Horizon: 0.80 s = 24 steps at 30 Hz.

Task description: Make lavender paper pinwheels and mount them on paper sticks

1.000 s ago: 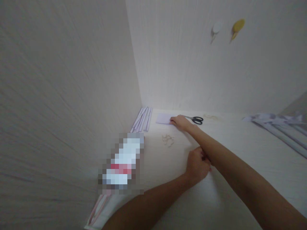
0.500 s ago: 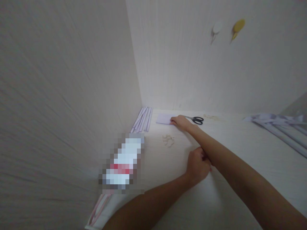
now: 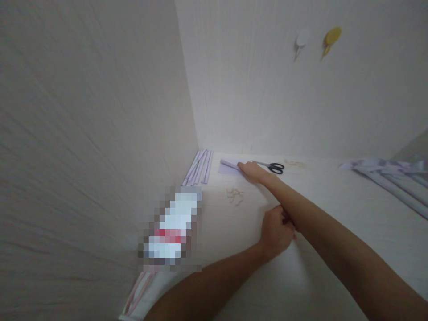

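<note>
My right hand (image 3: 254,171) reaches to the back of the white surface, with its fingers closed on the end of a narrow lilac paper strip (image 3: 228,163), rolled or folded. Under that strip lies flat lilac paper (image 3: 226,170). Black-handled scissors (image 3: 276,167) rest just right of my right hand. Nearer to me, my left hand (image 3: 276,229) is closed beneath the right forearm. A small reddish bit shows at its edge, but what the fingers hold is hidden. Several loose rubber bands (image 3: 235,196) lie left of my hands.
Several lilac paper sticks (image 3: 200,166) lie by the left wall. In front of them is a pixelated device (image 3: 177,218), with a pink strap (image 3: 138,290) below. Long pale tubes (image 3: 391,187) lie at right. White (image 3: 302,39) and yellow (image 3: 333,35) hooks hang on the back wall.
A narrow strip now shows across the lilac paper at my right hand, where a flat sheet was before. The left hand has hardly moved.
</note>
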Available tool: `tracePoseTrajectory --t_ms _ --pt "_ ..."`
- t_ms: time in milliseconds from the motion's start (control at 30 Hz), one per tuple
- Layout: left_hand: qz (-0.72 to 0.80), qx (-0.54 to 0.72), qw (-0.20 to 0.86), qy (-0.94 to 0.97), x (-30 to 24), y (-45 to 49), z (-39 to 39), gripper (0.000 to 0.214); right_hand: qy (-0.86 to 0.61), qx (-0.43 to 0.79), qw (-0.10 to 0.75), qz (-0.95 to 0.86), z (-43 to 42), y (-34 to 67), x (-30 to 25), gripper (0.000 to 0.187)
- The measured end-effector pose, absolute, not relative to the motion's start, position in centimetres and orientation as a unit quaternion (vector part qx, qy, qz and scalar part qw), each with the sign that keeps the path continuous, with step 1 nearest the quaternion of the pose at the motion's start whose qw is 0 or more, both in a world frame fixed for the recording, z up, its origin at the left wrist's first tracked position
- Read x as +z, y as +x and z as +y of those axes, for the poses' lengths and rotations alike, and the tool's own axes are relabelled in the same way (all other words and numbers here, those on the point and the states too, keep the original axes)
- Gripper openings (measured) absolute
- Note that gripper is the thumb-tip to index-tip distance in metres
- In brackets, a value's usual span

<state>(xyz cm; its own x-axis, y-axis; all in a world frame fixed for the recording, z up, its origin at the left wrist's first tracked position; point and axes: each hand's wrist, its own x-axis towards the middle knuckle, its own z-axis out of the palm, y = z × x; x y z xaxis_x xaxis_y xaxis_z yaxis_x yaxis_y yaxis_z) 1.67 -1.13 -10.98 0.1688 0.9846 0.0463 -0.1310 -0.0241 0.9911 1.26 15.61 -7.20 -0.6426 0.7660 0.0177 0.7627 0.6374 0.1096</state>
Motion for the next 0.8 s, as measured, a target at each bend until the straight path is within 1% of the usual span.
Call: tracePoseTrajectory --t_ms 167,400,633,800 --pt "0.394 0.511 0.57 0.509 -11.16 1.74 -1.11 0.02 0.433 0.048 0.018 0.9 15.43 1.26 -7.07 0.024" --pt "0.413 0.504 0.558 0.514 -10.79 1.56 -1.13 0.02 0.457 0.035 -0.001 0.889 15.7 1.23 -6.99 0.023" --pt "0.416 0.504 0.563 0.506 -10.73 1.62 -1.15 0.02 0.473 0.014 -0.025 0.881 16.1 1.34 -7.06 0.026" --pt "0.416 0.498 0.577 0.496 -10.33 1.54 -1.28 0.023 0.482 0.006 -0.045 0.875 16.22 1.36 -7.2 0.024"
